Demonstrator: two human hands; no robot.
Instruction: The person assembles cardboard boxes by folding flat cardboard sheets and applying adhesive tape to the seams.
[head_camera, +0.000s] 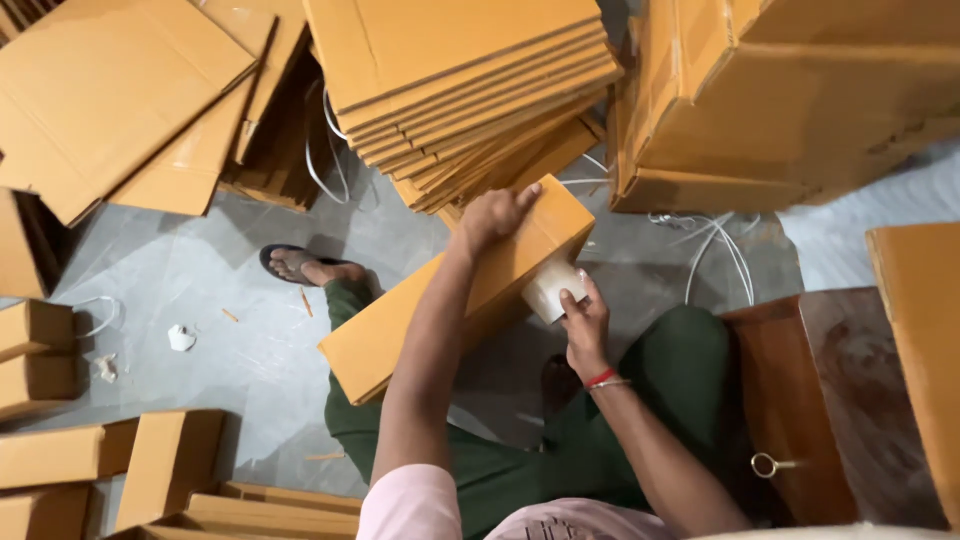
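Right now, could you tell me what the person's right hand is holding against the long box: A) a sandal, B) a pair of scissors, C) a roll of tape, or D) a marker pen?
C: the right hand grips a pale roll of tape pressed to the side of the box, while the left hand steadies the box's top end.

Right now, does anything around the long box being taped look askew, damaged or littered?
The stack of flat cartons behind the long box is fanned and leaning, not squared. Loose white strapping lies tangled on the floor, with crumpled paper scraps at left. The left hand and right hand with the tape roll look normal.
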